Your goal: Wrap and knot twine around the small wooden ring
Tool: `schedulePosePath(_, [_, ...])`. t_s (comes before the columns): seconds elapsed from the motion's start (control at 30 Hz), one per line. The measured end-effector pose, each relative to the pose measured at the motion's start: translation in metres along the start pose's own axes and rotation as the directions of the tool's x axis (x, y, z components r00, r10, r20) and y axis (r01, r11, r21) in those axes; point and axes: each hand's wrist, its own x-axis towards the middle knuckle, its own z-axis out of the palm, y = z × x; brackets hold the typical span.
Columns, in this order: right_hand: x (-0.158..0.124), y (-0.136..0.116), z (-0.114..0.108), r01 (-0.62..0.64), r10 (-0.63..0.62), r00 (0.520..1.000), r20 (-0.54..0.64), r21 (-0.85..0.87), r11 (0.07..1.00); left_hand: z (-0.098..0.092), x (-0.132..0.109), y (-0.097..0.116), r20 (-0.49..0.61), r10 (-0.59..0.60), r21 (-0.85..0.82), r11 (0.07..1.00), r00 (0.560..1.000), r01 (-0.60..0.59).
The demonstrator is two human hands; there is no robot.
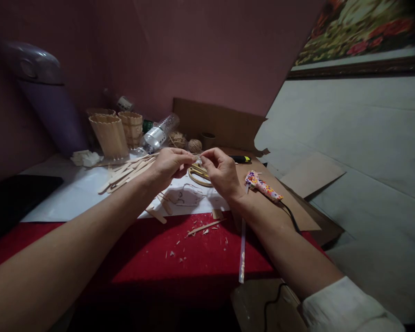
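Observation:
My left hand (174, 162) and my right hand (219, 170) meet over the table, thumbs and forefingers pinched close together. Between the fingertips runs a short thin pale strand, seemingly twine (198, 157); its ends are hidden. Just beneath lie scissors (198, 175) with gold-coloured handles, on white paper (212, 205) with drawn lines. Flat wooden craft sticks (131, 171) are piled by my left wrist. Behind my hands sits a ball of twine (195, 146). A flower-patterned glue gun (263, 186) lies to the right of my right wrist.
Stick-covered cups (108, 136), a clear plastic bottle (161, 133) and a cardboard sheet (214, 120) stand at the back. A glue stick (242, 251) overhangs the red cloth's (141, 249) front edge. Wood scraps (205, 227) lie in front. A tall purple container (51, 106) leans at left.

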Motion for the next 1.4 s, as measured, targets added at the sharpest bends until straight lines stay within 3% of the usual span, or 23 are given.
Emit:
schedulePosePath(0.1, [0.000, 0.000, 0.000, 0.029, -0.029, 1.000, 0.006, -0.016, 0.999, 0.000, 0.000, 0.000, 0.025, 0.001, 0.009, 1.000, 1.000, -0.001])
schedulePosePath(0.2, [0.001, 0.002, 0.003, -0.143, 0.116, 0.982, 0.151, 0.176, 0.974, -0.001, 0.001, -0.001, 0.032, 0.009, 0.003, 1.000, 0.999, -0.009])
schedulePosePath(0.3, [0.002, 0.003, 0.005, -0.329, 0.231, 0.925, 0.301, 0.334, 0.883, -0.002, 0.002, -0.001, 0.043, 0.014, -0.001, 1.000, 0.999, -0.014])
schedulePosePath(0.6, [0.004, 0.001, -0.001, -0.523, 0.337, 0.841, 0.423, 0.482, 0.702, -0.002, 0.000, -0.001, 0.028, 0.005, 0.032, 0.999, 1.000, -0.005])
schedulePosePath(0.7, [0.003, 0.001, 0.000, -0.451, 0.318, 0.885, 0.341, 0.453, 0.769, -0.001, 0.000, -0.001, 0.032, 0.003, 0.039, 0.999, 0.999, -0.004])
schedulePosePath(0.8, [0.002, 0.002, 0.000, -0.257, 0.210, 0.962, 0.175, 0.318, 0.912, 0.001, -0.001, -0.001, 0.062, 0.000, 0.047, 0.999, 0.998, -0.003])
schedulePosePath(0.9, [0.004, 0.004, -0.001, -0.167, 0.133, 0.978, 0.163, 0.217, 0.962, 0.002, -0.001, -0.001, 0.075, -0.004, 0.051, 0.999, 0.997, 0.000])
schedulePosePath(1.03, [0.008, 0.007, -0.004, -0.214, 0.163, 0.958, 0.236, 0.207, 0.955, 0.003, -0.002, 0.001, 0.071, -0.006, 0.113, 0.994, 0.997, -0.003])
schedulePosePath(1.2, [0.010, 0.007, -0.005, -0.279, 0.219, 0.949, 0.228, 0.280, 0.919, 0.005, -0.005, 0.004, 0.101, 0.055, 0.194, 0.978, 0.993, -0.074])
schedulePosePath(1.3, [0.010, 0.005, -0.006, -0.307, 0.251, 0.945, 0.209, 0.309, 0.900, 0.007, -0.004, 0.002, 0.105, 0.196, 0.318, 0.922, 0.975, -0.219])
schedulePosePath(1.4, [0.010, 0.002, -0.006, -0.346, 0.284, 0.933, 0.221, 0.338, 0.875, 0.005, -0.001, -0.005, 0.148, 0.423, 0.496, 0.750, 0.894, -0.437])
